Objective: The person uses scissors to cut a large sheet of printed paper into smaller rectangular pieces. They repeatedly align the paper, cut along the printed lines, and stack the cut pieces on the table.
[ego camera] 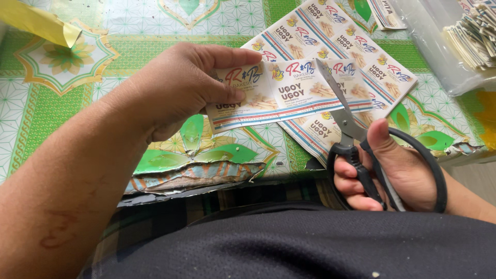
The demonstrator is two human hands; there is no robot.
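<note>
The desk [77, 93] was the biggest thing, and it wore a plastic cloth with green leaves and star shapes, torn and peeling along the near edge. On it, toward the far right, lay a big sheet of printed labels [330, 36], all the same small picture in rows, not yet cut apart. At the far right corner sat a clear plastic bag [439, 57] with a stack of cut labels [473, 33] inside it. A yellow piece of paper [39, 23] poked in at the top left corner. Close to the camera was the person's dark shirt, filling the bottom of the view. The left hand [181, 88] was curled shut on a strip of labels [279, 95], with the thumb on top and the fingers under its left end, holding it up just above the desk and in front of the big sheet. The strip was three labels long and ran from the left hand toward the right. The right hand [392, 173] had its grip closed around the black handles of a pair of scissors [356, 139], with the thumb through one loop and the fingers through the other. The shiny blades pointed up and away, and they were closed together. The tip lay over the strip between its second and third label, near the top edge.
</note>
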